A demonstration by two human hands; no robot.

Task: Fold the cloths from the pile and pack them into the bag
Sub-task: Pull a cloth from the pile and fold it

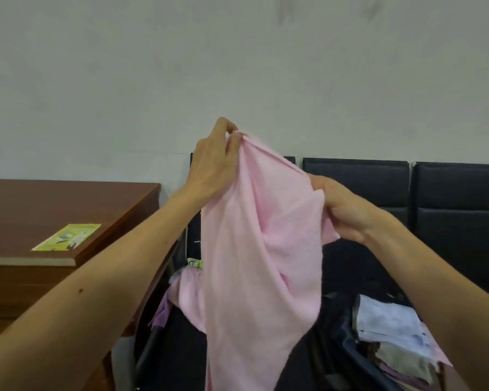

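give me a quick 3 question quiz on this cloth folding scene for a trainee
1. True or false: both hands hold the pink cloth up in the air.
2. Which hand is higher? A) the left hand B) the right hand C) they are level
3. Fill in: the yellow-green card lies on the brown ____.

Key
1. True: the left hand pinches the top corner and the right hand grips an edge lower down.
2. A
3. desk
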